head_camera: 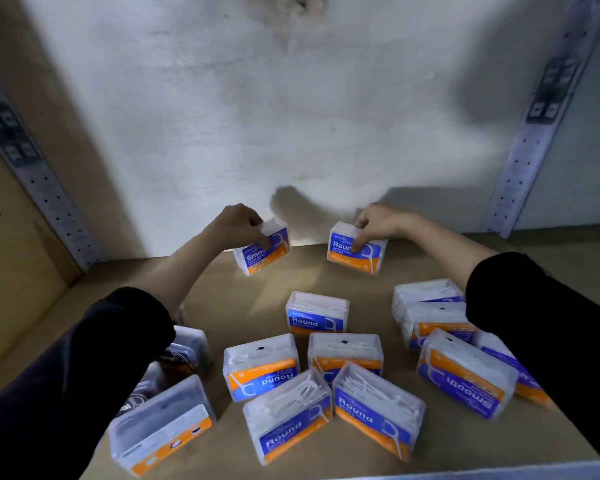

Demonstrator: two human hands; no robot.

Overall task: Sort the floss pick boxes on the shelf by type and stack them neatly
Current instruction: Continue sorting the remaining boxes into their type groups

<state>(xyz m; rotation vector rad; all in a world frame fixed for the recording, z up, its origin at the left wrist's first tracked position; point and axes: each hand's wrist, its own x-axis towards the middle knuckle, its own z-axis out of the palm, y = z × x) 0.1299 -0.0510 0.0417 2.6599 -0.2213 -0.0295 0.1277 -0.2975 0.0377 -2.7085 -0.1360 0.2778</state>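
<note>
— What have your hands got?
— My left hand [238, 225] pinches a Smooth box [262, 249], my right hand [378, 225] grips a Round box [355, 249], both near the shelf's [309, 282] back edge.
— The rest?
— Loose boxes [317, 313] lie scattered toward the front edge.

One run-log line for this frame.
left hand: holds Smooth box | right hand: holds Round box | rest unsorted

Clear boxes [356, 247] bear blue-and-orange labels; sleeves [548, 327] are black.
</note>
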